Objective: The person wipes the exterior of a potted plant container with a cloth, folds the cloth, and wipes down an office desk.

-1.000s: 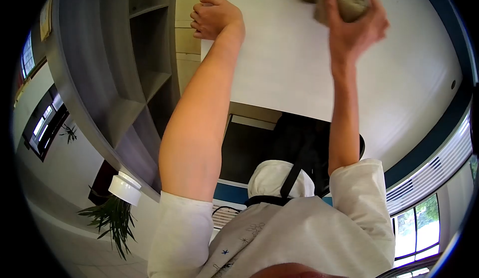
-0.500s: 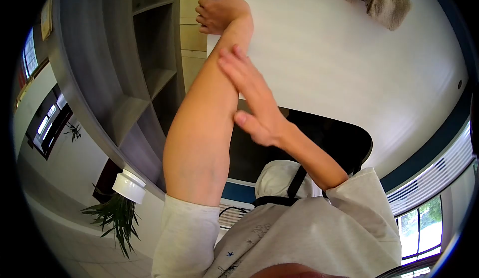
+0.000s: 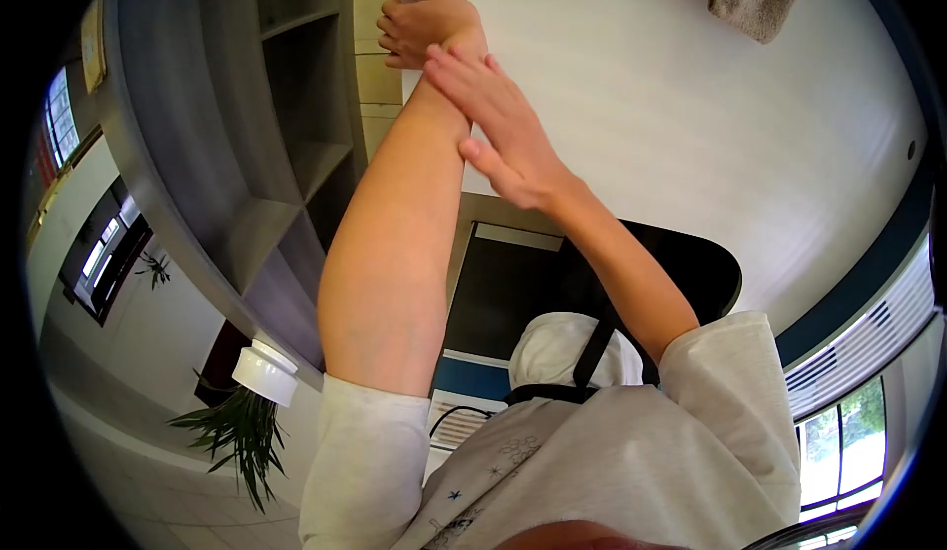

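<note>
My left hand [image 3: 429, 25] is at the left edge of the white tabletop [image 3: 631, 106], its fingers curled in and nothing visible in them. Across the left forearm near the wrist lies my right hand [image 3: 498, 121], open, fingers stretched out and the thumb apart. A brown-grey cloth [image 3: 760, 0] rests folded on the tabletop at the upper right, away from both hands, partly cut off by the top of the view.
Grey open shelving [image 3: 296, 106] runs along the left side. Below it a white pot [image 3: 264, 372] holds a green plant. A black chair [image 3: 691, 259] stands by the near edge of the tabletop. Windows show at the lower right.
My right hand has let go of the cloth, moved left onto my left forearm and slid up toward the wrist. The cloth stays on the tabletop. My left hand is still curled.
</note>
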The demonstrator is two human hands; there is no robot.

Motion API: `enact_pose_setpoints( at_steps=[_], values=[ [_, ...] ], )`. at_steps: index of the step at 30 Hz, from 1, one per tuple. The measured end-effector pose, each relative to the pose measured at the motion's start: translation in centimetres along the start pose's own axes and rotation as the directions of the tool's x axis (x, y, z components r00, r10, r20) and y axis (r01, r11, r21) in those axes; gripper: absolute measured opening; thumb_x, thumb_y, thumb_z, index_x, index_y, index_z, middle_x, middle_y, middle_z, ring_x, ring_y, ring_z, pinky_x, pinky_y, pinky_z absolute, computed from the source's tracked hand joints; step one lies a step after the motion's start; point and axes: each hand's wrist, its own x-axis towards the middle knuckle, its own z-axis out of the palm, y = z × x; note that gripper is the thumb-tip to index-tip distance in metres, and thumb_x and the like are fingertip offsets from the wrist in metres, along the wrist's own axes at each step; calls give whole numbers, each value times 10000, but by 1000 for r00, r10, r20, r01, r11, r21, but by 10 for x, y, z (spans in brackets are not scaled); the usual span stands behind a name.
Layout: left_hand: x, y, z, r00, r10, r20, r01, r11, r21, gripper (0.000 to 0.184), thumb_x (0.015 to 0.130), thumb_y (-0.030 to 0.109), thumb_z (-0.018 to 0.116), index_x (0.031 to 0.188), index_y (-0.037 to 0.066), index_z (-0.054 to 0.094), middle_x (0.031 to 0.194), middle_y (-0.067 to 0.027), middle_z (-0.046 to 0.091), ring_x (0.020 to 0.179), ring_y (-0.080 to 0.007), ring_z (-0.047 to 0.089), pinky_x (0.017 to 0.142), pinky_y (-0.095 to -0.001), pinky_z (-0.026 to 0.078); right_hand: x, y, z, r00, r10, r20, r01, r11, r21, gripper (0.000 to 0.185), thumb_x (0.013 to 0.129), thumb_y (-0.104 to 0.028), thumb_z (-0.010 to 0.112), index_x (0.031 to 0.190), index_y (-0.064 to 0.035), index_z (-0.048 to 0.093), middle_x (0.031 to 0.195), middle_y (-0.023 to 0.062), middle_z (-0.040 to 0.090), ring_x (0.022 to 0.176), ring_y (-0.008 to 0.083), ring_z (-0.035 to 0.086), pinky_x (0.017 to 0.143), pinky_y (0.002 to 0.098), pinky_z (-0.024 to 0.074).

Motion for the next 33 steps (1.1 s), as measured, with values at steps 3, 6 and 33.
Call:
enact_pose_setpoints(
  at_steps=[3,6,33],
  values=[
    [-1,-1,1,1000,-14,26,15,1000,-12,475,1053,350,357,1006,36,710,1086,-120,715,1075,-307,614,982,-456,418,8,14,-13,998,65,-21,-68,989,-134,620,1091,-459,390,1572,-75,458,1658,147,412,1581,352,285,1298,535,180],
    [-5,12,-26,989,-28,145,29,1000,-6,494,1061,358,336,1028,37,711,1094,-120,714,1096,-310,609,990,-459,415,6,30,-31,980,149,-129,-172,966,-194,536,1093,-334,460,1553,-59,484,1681,162,368,1589,344,268,1294,507,213],
    [-2,4,-5,998,66,-14,-67,996,-51,531,1037,323,325,999,21,760,1141,-156,753,1116,-351,664,1047,-490,425,-11,-5,37,863,506,-9,-275,483,831,1052,928,-234,817,1708,-186,113,1352,176,597,1158,239,610,1010,393,527]
  ],
)
